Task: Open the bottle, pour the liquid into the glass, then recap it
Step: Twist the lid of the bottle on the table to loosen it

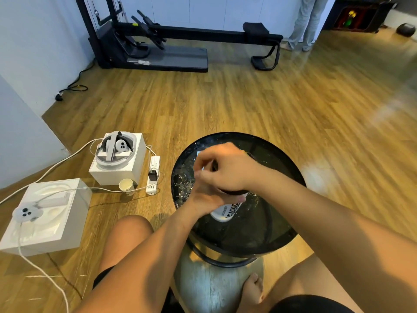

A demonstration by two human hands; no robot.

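Now a person sits at a small round black bench (277,227). A white bottle (225,212) with black letters is on the bench, near the middle. The left hand (204,198) comes in from below. Its grip is closed round the side of the bottle, just under the top. The right hand (225,170) sits on top of the bottle. Its fingers curl down over the dark cap (233,192), so its grip is closed on the cap. Only the near edge of the cap shows under the hand. The two hands touch each other. The bench top is shiny, with pale spots and smears on its left side.

To the left, two white boxes are on the wood floor (248,98). The far box (135,163) holds a white headset (112,150). The near box (74,213) has a round white controller (27,213) on it, with a white cord. A paper cup (126,185) sits just by the far box. A white power strip (154,175) lies beside the cup, with a black plug in it.

By the back wall is a long black exercise machine (162,48). At the back right are the legs (304,23) of another person in pale trousers. The sitting person's bare knee (130,233) is left of the bench, and a bare foot (255,288) is under it.
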